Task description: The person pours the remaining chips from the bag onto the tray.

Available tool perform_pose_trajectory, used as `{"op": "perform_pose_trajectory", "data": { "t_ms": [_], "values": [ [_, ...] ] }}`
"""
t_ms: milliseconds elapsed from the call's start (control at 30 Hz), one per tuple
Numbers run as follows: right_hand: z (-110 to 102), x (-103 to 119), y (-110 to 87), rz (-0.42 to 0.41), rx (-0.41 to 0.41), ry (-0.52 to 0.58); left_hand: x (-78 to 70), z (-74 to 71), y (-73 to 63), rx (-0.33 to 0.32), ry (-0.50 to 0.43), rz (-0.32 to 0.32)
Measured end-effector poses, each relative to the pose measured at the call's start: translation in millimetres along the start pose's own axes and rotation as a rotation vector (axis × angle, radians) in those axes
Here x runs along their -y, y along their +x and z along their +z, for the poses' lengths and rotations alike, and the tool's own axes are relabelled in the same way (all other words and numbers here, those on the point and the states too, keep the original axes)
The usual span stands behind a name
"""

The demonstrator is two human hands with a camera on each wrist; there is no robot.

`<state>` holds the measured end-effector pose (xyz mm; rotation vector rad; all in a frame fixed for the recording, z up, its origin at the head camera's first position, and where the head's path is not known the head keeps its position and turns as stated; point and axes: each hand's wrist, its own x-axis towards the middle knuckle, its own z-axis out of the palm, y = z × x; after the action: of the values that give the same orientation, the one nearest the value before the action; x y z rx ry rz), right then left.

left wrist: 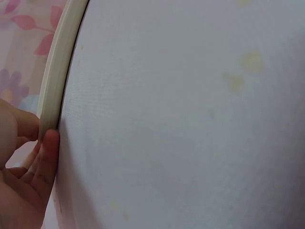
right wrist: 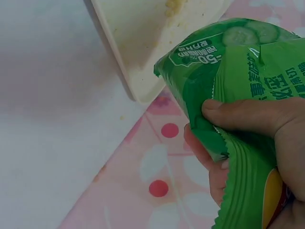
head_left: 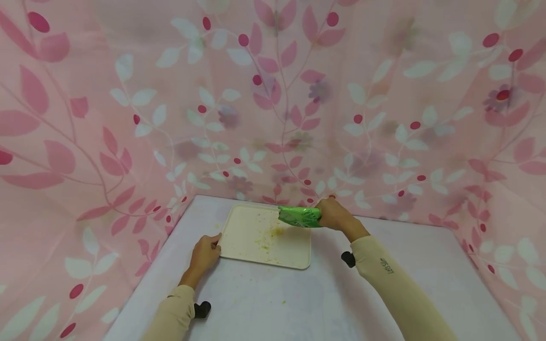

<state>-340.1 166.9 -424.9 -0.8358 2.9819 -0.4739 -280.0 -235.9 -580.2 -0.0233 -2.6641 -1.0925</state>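
A green chip bag with cucumber slices printed on it is gripped by my right hand, thumb across its front in the right wrist view. In the head view the bag lies sideways over the right part of a cream tray. Yellow crumbs are scattered on the tray's surface under and beside the bag's end. My left hand pinches the tray's left edge, fingers and thumb on the rim in the left wrist view.
The tray is on a white-covered table with a few small crumbs in front of it. A pink floral curtain hangs round the table's back and sides. Black wrist mounts stick out from both sleeves.
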Motion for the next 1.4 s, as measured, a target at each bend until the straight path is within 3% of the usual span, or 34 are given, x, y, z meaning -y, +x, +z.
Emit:
{"op": "perform_pose_trajectory", "data": {
  "t_ms": [133,233,333,433,500,667,767,933,1133,1200,1400],
  "values": [
    [-8.7,-0.5,-2.3,-0.038,-0.056,0.064,-1.0,0.1,1.1,-0.008,-0.043,-0.003],
    [-13.6,1.3,-4.7,-0.056,-0.106,0.157,-2.7,-1.2,3.8,-0.049,-0.076,0.027],
    [-9.7,0.4,-5.3,-0.027,-0.048,0.117,-4.6,-2.9,9.1,-0.063,-0.092,0.061],
    [-0.4,-1.9,-4.0,-0.017,0.068,-0.008,-4.9,-4.0,13.3,-0.026,-0.109,0.026],
    [3.0,-2.3,-3.4,-0.033,0.091,-0.069,-4.1,-3.9,14.5,0.016,-0.106,-0.025],
    [-4.8,5.1,-0.3,-0.106,-0.060,0.008,-3.3,-6.3,16.6,0.099,-0.089,-0.070],
    [-6.6,10.5,4.3,-0.137,-0.061,0.039,-2.7,-9.0,18.3,0.106,-0.074,-0.081],
    [-1.3,11.4,8.4,-0.054,0.050,-0.031,-1.3,-11.4,19.9,0.118,-0.058,-0.087],
    [-17.6,21.0,8.0,-0.087,-0.047,0.084,-0.3,-11.2,19.1,0.124,-0.049,-0.081],
    [-15.5,19.5,10.4,-0.083,-0.041,0.087,-0.6,-12.4,19.6,0.121,-0.053,-0.086],
    [3.1,-1.8,17.9,0.037,0.100,0.004,-0.8,-14.3,21.9,0.134,-0.075,-0.090]
  ]
}}
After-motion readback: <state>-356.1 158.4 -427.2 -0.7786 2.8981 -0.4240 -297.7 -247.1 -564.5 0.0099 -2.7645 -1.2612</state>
